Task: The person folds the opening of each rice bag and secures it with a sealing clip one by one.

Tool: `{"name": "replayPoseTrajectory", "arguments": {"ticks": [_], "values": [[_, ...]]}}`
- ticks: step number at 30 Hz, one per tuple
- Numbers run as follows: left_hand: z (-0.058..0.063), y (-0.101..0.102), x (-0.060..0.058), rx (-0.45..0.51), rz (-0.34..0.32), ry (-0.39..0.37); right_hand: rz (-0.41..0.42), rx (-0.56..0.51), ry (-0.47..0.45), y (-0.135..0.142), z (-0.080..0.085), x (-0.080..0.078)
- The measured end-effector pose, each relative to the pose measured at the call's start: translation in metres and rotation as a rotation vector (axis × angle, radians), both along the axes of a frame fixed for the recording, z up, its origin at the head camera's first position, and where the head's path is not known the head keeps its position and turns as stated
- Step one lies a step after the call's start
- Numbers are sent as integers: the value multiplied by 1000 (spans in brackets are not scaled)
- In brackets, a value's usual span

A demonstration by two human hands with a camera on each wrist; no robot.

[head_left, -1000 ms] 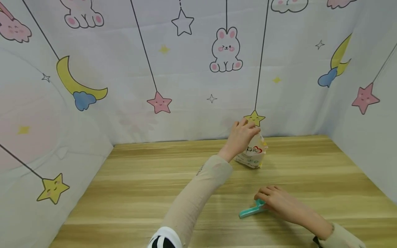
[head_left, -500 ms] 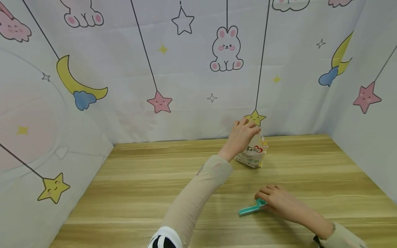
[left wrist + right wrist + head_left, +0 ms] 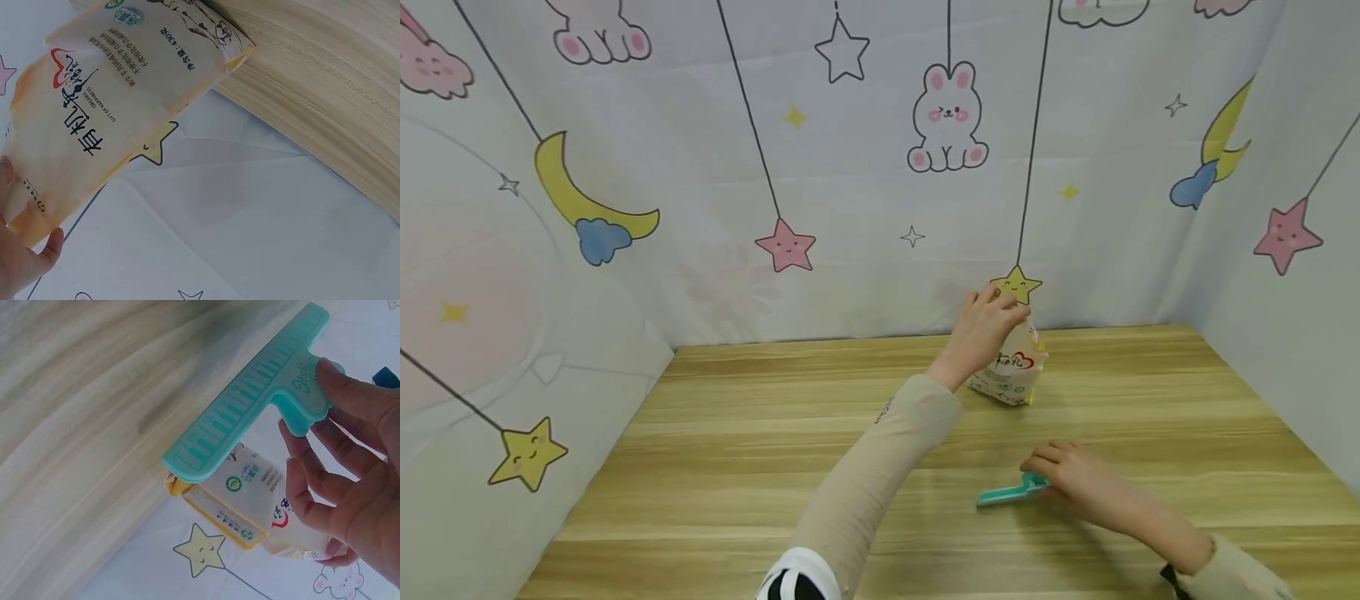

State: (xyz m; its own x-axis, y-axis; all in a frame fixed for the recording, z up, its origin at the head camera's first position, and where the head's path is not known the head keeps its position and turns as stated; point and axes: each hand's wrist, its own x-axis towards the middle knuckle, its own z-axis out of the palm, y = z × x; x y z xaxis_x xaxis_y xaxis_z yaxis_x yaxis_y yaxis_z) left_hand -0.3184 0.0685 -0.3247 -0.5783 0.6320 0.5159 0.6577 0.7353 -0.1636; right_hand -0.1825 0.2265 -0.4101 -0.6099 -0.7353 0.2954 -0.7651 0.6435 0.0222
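Observation:
In the head view my left hand (image 3: 981, 333) grips the top of a cream food bag (image 3: 1011, 375) that stands on the table near the back edge. The left wrist view shows this printed bag (image 3: 119, 94) upside down, its top corner between the thumb and fingers of my left hand (image 3: 25, 262). My right hand (image 3: 1086, 483) pinches a teal bag clip (image 3: 1011, 494) by its handle, nearer to me and just above the table. In the right wrist view the long ridged clip (image 3: 244, 397) sits between thumb and fingers, partly covering the bag behind it.
The wood-grain table (image 3: 737, 467) spreads out on both sides of the arms. A white backdrop (image 3: 865, 192) printed with stars, moons and rabbits rises behind the table's back edge and along both sides.
My right hand has moved slightly away from me with the clip, whose long bar now lies more level across the view. The left hand and the bag have stayed in place.

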Motion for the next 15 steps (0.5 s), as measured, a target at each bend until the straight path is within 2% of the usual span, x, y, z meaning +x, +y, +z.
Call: {"name": "replayPoseTrajectory", "arguments": {"ticks": [7, 15], "values": [[1, -1, 0, -4, 12, 5, -14, -56, 69, 6, 2, -5], [-5, 0, -3, 27, -5, 32, -56, -85, 74, 11, 9, -7]]}}
